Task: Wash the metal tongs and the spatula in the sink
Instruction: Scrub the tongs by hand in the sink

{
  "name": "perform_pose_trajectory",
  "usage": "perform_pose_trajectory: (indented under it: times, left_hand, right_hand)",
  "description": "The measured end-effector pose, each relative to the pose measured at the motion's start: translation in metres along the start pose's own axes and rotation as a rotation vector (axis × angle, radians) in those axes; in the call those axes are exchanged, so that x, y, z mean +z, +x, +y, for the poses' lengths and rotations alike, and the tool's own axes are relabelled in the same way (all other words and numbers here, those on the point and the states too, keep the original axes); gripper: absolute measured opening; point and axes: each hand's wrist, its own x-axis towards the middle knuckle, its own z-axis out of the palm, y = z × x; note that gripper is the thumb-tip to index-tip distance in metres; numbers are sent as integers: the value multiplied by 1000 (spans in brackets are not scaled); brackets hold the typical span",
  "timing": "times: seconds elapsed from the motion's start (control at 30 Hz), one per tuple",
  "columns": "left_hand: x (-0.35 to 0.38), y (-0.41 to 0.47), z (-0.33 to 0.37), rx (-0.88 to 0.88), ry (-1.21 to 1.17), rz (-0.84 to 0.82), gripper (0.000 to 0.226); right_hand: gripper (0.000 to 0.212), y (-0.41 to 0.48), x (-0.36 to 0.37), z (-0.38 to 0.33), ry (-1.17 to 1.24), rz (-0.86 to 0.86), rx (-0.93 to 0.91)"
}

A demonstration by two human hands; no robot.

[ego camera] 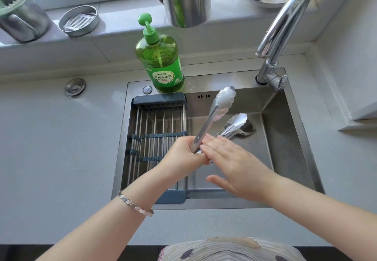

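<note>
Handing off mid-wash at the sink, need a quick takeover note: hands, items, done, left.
Left hand: closed on the hinge end of the metal tongs, tips raised over the sink.
Right hand: open, fingers laid flat against the tongs' handle end, gripping nothing.
A second metal utensil with a scalloped tip lies on the sink floor; cannot tell whether it is the spatula.
Faucet: no water seen running. Soap bottle stands on the sink's rear ledge.
Done: tongs picked up. No suds seen.
Left: wash both items.

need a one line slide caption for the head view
Left hand grips metal tongs over the sink while the open right hand rubs their handle end.
</note>
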Motion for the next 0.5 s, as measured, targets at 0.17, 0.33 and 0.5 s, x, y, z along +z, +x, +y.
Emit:
perform_pose_trajectory:
  times: [0.17, 0.33, 0.5]
  left_hand:
    - [-7, 0, 0, -2, -8, -68, 30]
    - [-7, 0, -1, 51, -30, -113, 38]
    - [-9, 1, -2, 34, -141, -175, 38]
  right_hand:
    - [65, 3, 0, 10, 18, 33, 54]
    - [58, 6, 4, 7, 13, 45, -62]
    - [60, 8, 6, -3, 76, 65, -74]
